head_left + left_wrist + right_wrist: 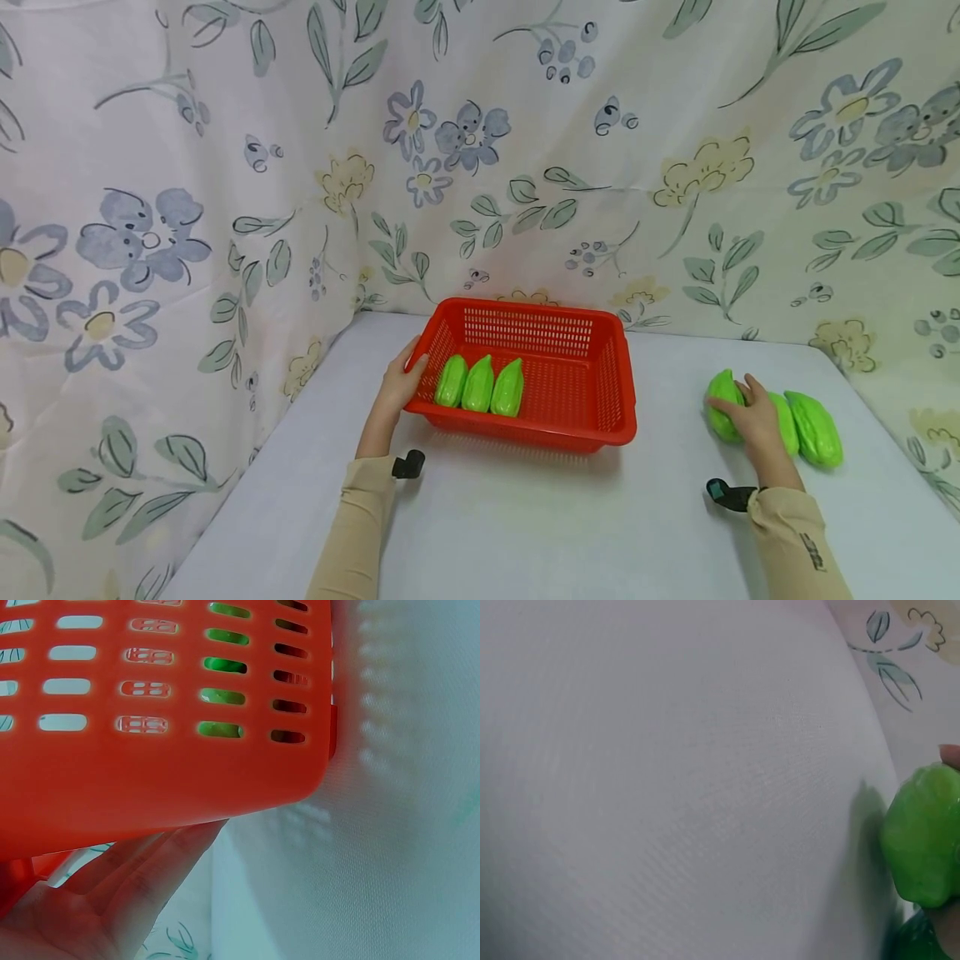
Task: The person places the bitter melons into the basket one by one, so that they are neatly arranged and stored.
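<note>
A red plastic basket (525, 429) with slotted walls stands on the white table. My left hand (401, 383) grips its left rim, the thumb over the edge; in the left wrist view the fingers (150, 881) lie against the outer wall. Three bright green bitter melons (477, 385) stand side by side in the basket's left part. On the right, my right hand (757, 417) holds another green bitter melon (722, 408) between thumb and fingers. In the right wrist view this melon (922, 836) casts a shadow on the table. Part of it is hidden by the hand.
Two more green melons (816, 429) lie just right of my right hand, one partly covered by it. White table surface (667, 383) stretches between the basket and the right hand. A flowered curtain (480, 167) hangs behind the table and along its left side.
</note>
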Action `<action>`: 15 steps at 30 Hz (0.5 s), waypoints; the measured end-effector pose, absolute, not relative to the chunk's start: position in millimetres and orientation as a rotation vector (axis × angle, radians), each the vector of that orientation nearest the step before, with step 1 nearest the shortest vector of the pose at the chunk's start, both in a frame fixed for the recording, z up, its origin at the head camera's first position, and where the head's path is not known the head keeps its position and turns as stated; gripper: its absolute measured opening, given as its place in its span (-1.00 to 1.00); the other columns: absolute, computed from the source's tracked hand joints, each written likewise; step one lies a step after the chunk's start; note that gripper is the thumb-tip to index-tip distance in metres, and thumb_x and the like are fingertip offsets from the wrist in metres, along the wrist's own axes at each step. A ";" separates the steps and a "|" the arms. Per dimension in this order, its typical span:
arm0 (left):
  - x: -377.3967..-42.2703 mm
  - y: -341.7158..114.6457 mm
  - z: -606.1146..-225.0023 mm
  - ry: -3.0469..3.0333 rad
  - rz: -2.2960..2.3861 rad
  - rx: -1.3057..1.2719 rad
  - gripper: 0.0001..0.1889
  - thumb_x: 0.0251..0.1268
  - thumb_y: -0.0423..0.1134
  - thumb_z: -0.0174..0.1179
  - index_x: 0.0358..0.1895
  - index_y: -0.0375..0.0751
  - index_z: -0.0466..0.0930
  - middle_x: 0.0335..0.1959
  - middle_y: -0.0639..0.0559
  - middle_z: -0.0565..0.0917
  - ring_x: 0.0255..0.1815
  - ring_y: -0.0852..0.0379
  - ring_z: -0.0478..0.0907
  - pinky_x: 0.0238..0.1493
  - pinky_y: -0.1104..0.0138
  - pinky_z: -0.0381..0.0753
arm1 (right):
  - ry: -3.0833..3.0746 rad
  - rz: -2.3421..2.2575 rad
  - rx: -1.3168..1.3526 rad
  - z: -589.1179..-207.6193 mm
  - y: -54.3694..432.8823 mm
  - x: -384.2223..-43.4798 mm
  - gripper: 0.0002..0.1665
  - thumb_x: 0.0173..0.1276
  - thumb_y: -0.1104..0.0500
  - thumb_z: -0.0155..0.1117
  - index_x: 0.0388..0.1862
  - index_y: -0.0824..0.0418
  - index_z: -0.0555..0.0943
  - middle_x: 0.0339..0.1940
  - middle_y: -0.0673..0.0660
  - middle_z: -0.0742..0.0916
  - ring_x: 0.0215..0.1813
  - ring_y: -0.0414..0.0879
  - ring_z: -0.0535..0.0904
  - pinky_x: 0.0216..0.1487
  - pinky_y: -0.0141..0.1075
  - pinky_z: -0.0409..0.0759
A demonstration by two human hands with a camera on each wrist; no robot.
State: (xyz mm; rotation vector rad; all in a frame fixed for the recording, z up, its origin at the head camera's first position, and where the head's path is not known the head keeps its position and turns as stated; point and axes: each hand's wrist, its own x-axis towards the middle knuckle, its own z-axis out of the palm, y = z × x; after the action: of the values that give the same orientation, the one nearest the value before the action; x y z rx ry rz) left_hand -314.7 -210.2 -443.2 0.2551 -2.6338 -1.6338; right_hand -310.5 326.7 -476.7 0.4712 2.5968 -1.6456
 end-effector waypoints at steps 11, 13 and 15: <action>-314.8 -210.2 -443.7 -2.644 -1.626 0.257 -0.41 0.53 -0.03 -0.08 0.55 0.11 0.05 0.51 -0.19 0.23 0.19 -0.14 0.39 0.22 -0.06 0.50 | 2.558 -1.697 0.474 -466.6 323.3 -310.5 0.06 0.47 0.03 0.09 0.58 0.16 -0.41 0.60 0.27 -0.09 0.61 0.23 -0.36 0.58 0.13 -0.22; -314.7 -210.1 -443.2 -2.645 -1.625 0.258 -0.41 0.53 -0.03 -0.08 0.55 0.11 0.05 0.51 -0.20 0.23 0.19 -0.14 0.39 0.23 -0.08 0.50 | 2.547 -1.715 0.468 -462.9 321.1 -310.4 0.07 0.47 0.02 0.10 0.58 0.14 -0.42 0.60 0.25 -0.10 0.61 0.22 -0.34 0.58 0.12 -0.20; -314.6 -209.8 -442.6 -2.646 -1.623 0.261 -0.41 0.53 -0.03 -0.08 0.55 0.11 0.05 0.51 -0.20 0.24 0.18 -0.15 0.40 0.22 -0.08 0.51 | 2.526 -1.748 0.464 -458.6 318.2 -310.2 0.08 0.46 0.00 0.11 0.58 0.13 -0.42 0.60 0.23 -0.10 0.61 0.20 -0.33 0.58 0.10 -0.19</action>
State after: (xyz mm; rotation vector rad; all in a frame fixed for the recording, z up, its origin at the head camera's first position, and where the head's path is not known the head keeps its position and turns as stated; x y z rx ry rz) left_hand -314.6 -209.8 -442.6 0.2609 -2.6464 -1.6235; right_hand -310.2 318.2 -458.6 0.4639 2.5261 -1.7476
